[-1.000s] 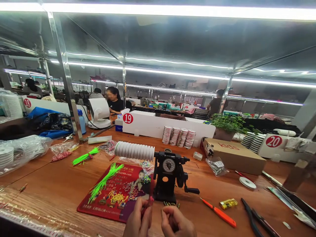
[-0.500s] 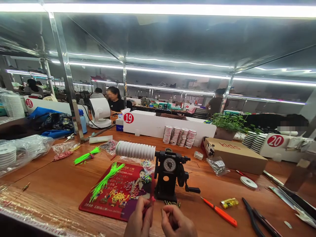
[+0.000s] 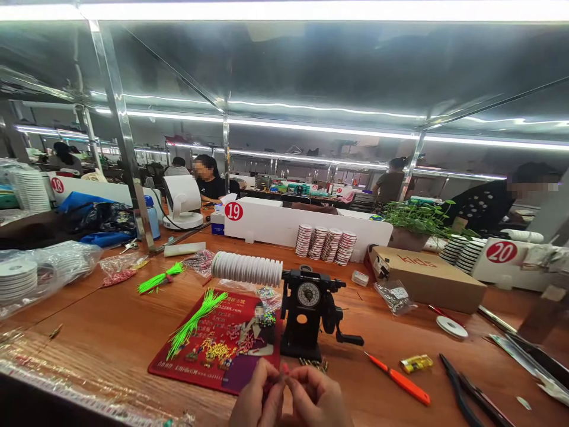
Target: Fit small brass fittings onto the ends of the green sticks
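Note:
My left hand (image 3: 259, 396) is closed in a pinch on a small pink piece (image 3: 285, 368) at the bottom centre. Close against it, my right hand (image 3: 315, 396) has its fingers pinched together, and whatever lies between them is too small to make out. Behind my hands stands a black hand-cranked winder (image 3: 306, 317) with a dial and a row of white spools (image 3: 247, 270) on its shaft. A red mat (image 3: 178, 362) to the left carries bright green strands (image 3: 195, 323), gold beads (image 3: 217, 350) and small pink pieces.
An orange-handled tool (image 3: 402, 382), a yellow packet (image 3: 416, 363) and black pliers (image 3: 457, 388) lie on the right. Behind them are a cardboard box (image 3: 427, 279) and spool stacks (image 3: 324, 243). Bagged spools (image 3: 20, 279) sit far left. People work beyond the partition.
My right hand has moved left, so the fingertips of both hands now meet at the pink piece. The person at the far right has risen higher in view. The view has shifted slightly.

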Demonstrator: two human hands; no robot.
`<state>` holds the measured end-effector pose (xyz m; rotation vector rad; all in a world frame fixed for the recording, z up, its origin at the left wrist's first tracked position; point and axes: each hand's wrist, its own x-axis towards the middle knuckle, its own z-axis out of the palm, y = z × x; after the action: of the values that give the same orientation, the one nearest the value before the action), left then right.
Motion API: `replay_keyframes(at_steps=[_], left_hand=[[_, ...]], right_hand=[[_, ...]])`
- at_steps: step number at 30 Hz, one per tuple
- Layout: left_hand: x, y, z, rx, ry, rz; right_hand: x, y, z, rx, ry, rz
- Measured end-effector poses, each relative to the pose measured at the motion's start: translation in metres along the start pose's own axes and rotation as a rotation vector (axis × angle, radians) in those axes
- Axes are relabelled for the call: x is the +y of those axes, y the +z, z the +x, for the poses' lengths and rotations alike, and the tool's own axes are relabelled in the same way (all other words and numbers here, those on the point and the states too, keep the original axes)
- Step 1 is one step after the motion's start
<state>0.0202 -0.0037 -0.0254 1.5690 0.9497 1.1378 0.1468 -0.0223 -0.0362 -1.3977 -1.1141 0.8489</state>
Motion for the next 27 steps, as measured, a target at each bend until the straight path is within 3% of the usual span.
replay_keyframes(at_steps=[4, 6, 10, 15, 22, 27], left_hand=[[0.012, -0.017, 0.009, 0.071, -0.159, -0.125], [0.018, -0.020, 0.012, 0.024, -0.233, -0.161], [0.022, -0.009, 0.010, -0.148, -0.279, -0.302], [0.016, 0.004, 0.002, -0.236, -0.350, -0.472], [0.020, 0.009, 0.000, -0.146, -0.409, -0.431], [0.018, 0.014, 0.000, -0.111, -0.390, -0.479]], right_hand=[[-0.001, -0.024, 0.004, 0.176, -0.029, -0.096], [-0.007, -0.026, 0.004, 0.106, 0.041, 0.049], [-0.021, -0.007, 0.000, -0.109, 0.120, 0.289], [-0.015, 0.005, -0.004, -0.160, 0.051, 0.270], [0.001, 0.008, -0.009, 0.047, -0.091, 0.103], [0.000, 0.006, -0.010, 0.086, -0.132, -0.019]])
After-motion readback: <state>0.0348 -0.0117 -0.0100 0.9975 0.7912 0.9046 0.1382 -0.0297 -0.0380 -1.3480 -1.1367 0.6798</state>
